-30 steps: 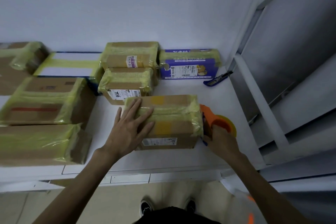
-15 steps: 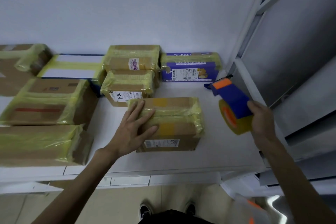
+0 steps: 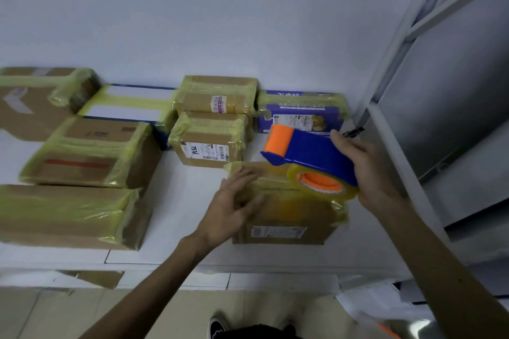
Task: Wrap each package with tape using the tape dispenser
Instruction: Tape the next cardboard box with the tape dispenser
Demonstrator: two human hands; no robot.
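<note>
While left hand [image 3: 237,201] lies flat, fingers spread, on the box [image 3: 292,215] near the front edge of the table [image 3: 187,201], right hand [image 3: 371,170] grips the tape dispenser [image 3: 316,154] just above it. Risk: light pressure lets box slide when tape pulls.

light level: dim, even, cool bluish cast over the plain white wall [image 3: 220,22]. shadows: soft and shallow beside the tape-wrapped brown cardboard packages [image 3: 91,154] on the white tabletop [image 3: 187,195]. glare: faint sheen on their yellowish film [image 3: 68,209]; one bright patch on a shiny grey surface [image 3: 424,325], bottom right. blur: left hand [image 3: 234,201] smeared; blue and orange plastic tape dispenser [image 3: 311,157] sharp. edges: pale metal frame [image 3: 399,36] leans, bowed.
</note>
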